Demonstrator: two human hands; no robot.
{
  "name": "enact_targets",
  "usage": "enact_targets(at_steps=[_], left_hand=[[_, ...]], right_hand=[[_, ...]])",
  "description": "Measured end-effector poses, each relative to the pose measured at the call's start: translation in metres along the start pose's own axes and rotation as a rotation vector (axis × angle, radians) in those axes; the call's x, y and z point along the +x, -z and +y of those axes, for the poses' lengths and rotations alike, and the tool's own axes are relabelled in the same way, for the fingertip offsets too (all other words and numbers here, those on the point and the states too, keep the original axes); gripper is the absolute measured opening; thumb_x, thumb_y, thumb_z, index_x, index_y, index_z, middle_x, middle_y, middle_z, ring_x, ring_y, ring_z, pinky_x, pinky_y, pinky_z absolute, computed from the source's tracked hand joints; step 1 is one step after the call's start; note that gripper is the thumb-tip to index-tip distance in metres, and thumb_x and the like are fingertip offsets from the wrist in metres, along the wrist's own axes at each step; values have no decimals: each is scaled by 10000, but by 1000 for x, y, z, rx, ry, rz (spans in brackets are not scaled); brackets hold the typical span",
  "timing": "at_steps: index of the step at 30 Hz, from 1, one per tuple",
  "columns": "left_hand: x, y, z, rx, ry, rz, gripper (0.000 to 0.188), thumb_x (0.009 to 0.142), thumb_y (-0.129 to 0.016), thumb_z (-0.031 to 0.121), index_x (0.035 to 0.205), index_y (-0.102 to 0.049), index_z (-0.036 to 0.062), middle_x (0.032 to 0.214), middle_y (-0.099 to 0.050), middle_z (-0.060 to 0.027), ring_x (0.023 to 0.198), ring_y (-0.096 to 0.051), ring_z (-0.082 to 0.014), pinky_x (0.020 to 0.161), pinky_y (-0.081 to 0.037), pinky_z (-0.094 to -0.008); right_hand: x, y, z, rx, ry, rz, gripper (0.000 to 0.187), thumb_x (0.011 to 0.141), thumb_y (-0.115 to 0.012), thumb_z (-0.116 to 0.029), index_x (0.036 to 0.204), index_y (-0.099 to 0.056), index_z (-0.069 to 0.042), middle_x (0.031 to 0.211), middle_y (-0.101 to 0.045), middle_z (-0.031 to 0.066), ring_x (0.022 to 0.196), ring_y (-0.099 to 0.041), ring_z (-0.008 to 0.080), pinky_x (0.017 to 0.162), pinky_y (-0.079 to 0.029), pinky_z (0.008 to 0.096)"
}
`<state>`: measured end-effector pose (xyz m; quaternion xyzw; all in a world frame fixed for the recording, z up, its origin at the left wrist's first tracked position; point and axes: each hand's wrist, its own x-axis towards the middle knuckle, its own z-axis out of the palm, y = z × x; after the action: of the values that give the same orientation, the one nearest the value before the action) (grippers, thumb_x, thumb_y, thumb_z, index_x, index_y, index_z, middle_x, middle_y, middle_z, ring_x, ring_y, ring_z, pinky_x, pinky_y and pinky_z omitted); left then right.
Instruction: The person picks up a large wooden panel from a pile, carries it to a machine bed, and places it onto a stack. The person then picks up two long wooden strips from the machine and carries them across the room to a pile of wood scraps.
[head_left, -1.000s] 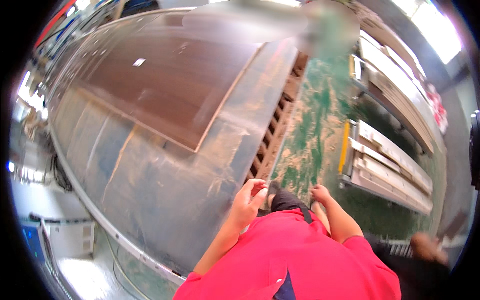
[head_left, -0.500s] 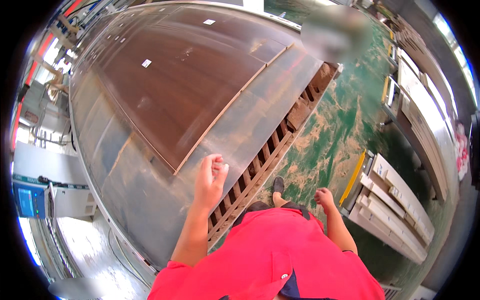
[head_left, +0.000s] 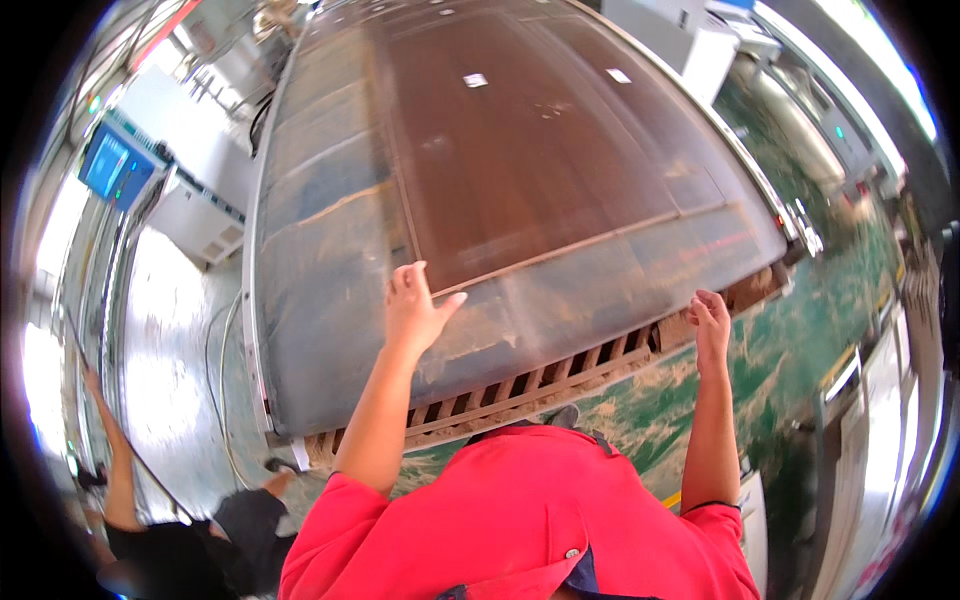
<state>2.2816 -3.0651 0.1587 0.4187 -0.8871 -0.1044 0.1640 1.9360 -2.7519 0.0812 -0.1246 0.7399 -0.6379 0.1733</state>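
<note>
A large brown panel lies on the long grey table, with small white labels on its top. My left hand is over the panel's near left corner, its thumb and fingers spread and nothing in them. Whether it touches the panel I cannot tell. My right hand is raised by the table's near right edge, with loosely bent fingers slightly apart and no object in it. Along the near end of the table runs a slotted, dusty rail.
At the left stands a control cabinet with a blue screen. A person in black holding a long thin rod is at the lower left. A hose lies on the floor beside the table. Stacked boards stand at the right on the dust-strewn green floor.
My view has turned left, so the table now runs away ahead of me. My left hand has spread its fingers near the panel corner. My right hand has come up toward the table edge.
</note>
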Motion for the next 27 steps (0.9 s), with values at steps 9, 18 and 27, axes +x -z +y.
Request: enact_targets(at_steps=[9, 18, 27], left_hand=[[11, -14, -22, -83, 55, 55, 739, 642, -784, 394, 1199, -407, 87, 1203, -401, -125, 1142, -391, -342, 962, -323, -457], [16, -2, -26, -181, 87, 141, 681, 606, -800, 364, 1144, -486, 90, 1157, -506, -62, 1111, -437, -275, 971, -307, -419], [10, 11, -26, 8, 206, 229, 625, 600, -796, 314, 1110, -524, 79, 1118, -550, -77, 1067, -470, -287, 962, -305, -421]], right_hand=[[77, -79, -85, -606, 143, -43, 433, 794, -596, -160, 1201, -517, -35, 1257, -476, 149, 1154, -464, 296, 967, -374, 387], [149, -96, -71, -905, 219, -33, 458, 773, -609, -235, 1184, -523, -52, 1224, -502, 129, 1179, -410, 319, 1013, -305, 411], [129, -115, -78, -929, 378, -106, 413, 755, -620, -240, 1123, -552, -65, 1128, -543, 143, 1104, -443, 337, 964, -337, 436]])
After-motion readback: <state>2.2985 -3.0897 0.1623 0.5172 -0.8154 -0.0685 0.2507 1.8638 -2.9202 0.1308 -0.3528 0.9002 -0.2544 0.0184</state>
